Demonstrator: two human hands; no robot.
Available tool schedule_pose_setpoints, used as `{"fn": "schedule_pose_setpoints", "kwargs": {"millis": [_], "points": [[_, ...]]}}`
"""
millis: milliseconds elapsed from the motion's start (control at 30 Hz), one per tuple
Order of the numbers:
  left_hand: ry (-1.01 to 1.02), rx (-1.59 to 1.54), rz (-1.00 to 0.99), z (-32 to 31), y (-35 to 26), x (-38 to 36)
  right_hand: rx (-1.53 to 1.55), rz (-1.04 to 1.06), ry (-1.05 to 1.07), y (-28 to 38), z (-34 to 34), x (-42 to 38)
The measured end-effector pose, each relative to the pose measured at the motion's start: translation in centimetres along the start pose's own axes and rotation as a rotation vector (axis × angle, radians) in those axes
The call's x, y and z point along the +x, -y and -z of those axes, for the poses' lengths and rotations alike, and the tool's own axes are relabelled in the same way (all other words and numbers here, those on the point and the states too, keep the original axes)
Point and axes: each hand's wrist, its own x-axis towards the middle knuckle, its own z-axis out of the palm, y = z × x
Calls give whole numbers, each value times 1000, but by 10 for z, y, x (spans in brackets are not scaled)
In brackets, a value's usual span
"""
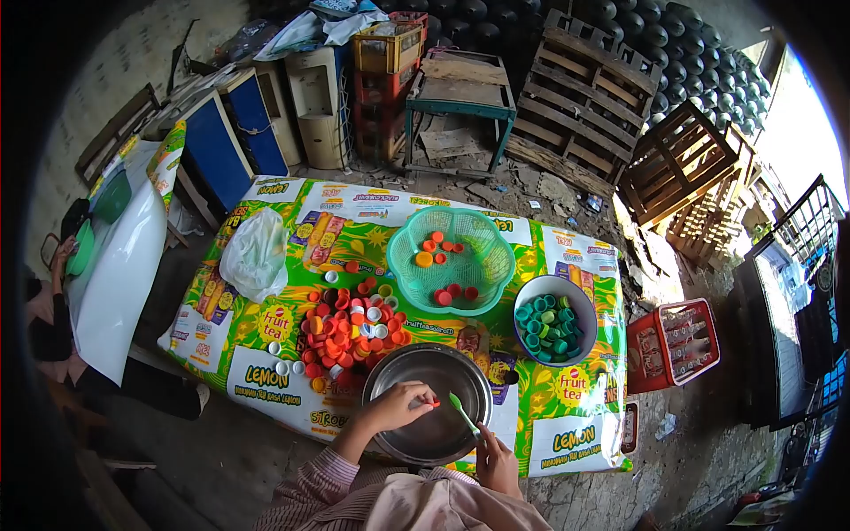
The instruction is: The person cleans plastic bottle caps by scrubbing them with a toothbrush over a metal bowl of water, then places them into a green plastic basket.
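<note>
My left hand (397, 405) holds a small red bottle cap (432, 404) over a round metal bowl (425, 367). My right hand (492, 457) grips a thin green-tipped tool (462, 411) that points at the cap. A heap of red, white and yellow bottle caps (350, 332) lies just left of the bowl on a printed green mat (567, 416). Behind it stands a green mesh basket (478, 265) with a few red and orange caps. A white bowl (524, 301) on the right holds several green caps.
A white plastic bag (257, 252) lies on the mat's left side. A red bottle crate (677, 341) stands on the ground at the right. Wooden pallets (602, 93), stacked crates (385, 71) and a small table (460, 93) line the back. Another person (53, 310) sits at the left edge.
</note>
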Motion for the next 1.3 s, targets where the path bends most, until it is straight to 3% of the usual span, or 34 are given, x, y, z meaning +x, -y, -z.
{"fn": "schedule_pose_setpoints", "kwargs": {"millis": [100, 300, 333, 367, 400, 433, 467, 500, 567, 667, 867, 1067, 1300], "points": [[-135, -225, 59, 33, 7, 48, 10, -15, 12, -2, 1, 0], [-441, 175, -138, 90, 66, 196, -29, -112, -69, 2, 3, -13], [-342, 250, -16, 100, 70, 212, -15, -136, -73, 4, 4, -15], [-339, 251, -26, 99, 75, 217, 0, -159, -76, 4, 3, -18], [-433, 316, 2, 94, 70, 216, 7, -153, -113, 4, 2, -20], [-522, 375, 38, 86, 66, 213, 2, -164, -113, 1, 2, -22], [-414, 264, 37, 92, 67, 208, -14, -180, -99, -1, 3, -26], [-509, 279, -79, 90, 63, 197, -26, -191, -85, -1, 4, -27], [-499, -19, 53, 97, 33, 159, -23, -192, -84, 0, 5, -27], [-674, -66, -45, 115, 46, 101, 9, -136, -71, 1, 5, -24], [-934, -79, 243, 138, 80, -36, 17, -24, -69, 5, 6, -6], [-873, 319, 400, 95, 100, -119, -4, 104, -61, 5, 3, 8], [-859, 488, 407, 35, 105, -125, -17, 146, 12, 17, -1, 14]]}}
